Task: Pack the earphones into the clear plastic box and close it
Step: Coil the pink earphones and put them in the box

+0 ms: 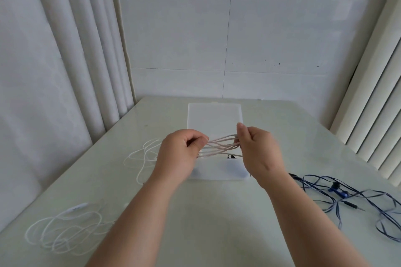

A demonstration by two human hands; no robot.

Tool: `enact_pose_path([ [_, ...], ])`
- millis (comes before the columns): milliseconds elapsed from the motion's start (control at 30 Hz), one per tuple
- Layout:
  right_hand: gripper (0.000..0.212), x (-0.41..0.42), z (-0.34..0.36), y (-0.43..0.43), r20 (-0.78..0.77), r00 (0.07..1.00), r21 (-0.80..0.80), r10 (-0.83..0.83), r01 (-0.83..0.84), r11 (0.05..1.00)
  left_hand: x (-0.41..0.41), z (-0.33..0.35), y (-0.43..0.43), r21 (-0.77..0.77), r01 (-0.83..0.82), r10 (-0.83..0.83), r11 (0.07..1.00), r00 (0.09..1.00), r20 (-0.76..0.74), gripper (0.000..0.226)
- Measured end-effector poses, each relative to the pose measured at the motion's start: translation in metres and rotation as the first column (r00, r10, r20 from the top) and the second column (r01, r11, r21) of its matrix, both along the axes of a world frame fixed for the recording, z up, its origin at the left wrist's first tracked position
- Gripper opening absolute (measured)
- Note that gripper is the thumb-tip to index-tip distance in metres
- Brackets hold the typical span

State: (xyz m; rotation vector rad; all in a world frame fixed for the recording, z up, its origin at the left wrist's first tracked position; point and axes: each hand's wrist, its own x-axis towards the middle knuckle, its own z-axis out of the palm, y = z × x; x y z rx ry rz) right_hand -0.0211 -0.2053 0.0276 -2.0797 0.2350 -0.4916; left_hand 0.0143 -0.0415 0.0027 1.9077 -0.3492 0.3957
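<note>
Pale pinkish-white earphone cable (221, 146); white cords (65, 232) on pale greenish surface (217, 212); dark blue earphones (338, 191); clear frosted box (214, 115); white tiles, cream curtains.

table (217, 223), clear box (214, 115), white (65, 230) & blue earphones (347, 193)

A pale, shiny surface (217, 212) fills the lower part of the view. It looks a little green and shows soft reflections. Behind it stands a white wall (217, 28) made of big flat tiles, with thin dark lines between them. A few tiny dark specks sit on the wall near its lower right part. On the left hangs a white curtain (65, 50) with long folds that reach down past the edge of the surface. On the right hang cream blinds (373, 115) in tall, slanted strips.
</note>
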Motion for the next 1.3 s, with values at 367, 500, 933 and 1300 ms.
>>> enact_pose_path([
  [367, 0.046, 0.002, -0.001, 0.002, 0.051, 0.997, -0.018, -0.051, 0.052, 0.998, -0.012, -0.004, -0.010, 0.387, -0.066, -0.085, 0.920, 0.928, 0.362, 0.117],
  [500, 0.046, 0.003, -0.003, 0.001, 0.072, 0.996, -0.027, -0.051, 0.053, 0.998, -0.012, -0.001, -0.005, 0.367, -0.086, -0.090, 0.926, 0.894, 0.438, 0.108],
  [933, 0.040, 0.001, -0.001, 0.001, 0.032, 0.990, 0.250, 0.137, -0.141, 0.958, -0.008, 0.001, -0.005, 0.663, -0.106, -0.146, 0.742, 0.939, 0.313, 0.019],
  [1300, 0.031, 0.000, -0.001, -0.006, -0.026, 0.988, -0.123, 0.152, -0.154, 0.980, -0.008, 0.005, 0.003, 0.667, -0.026, -0.171, 0.744, 0.958, 0.228, 0.025],
])
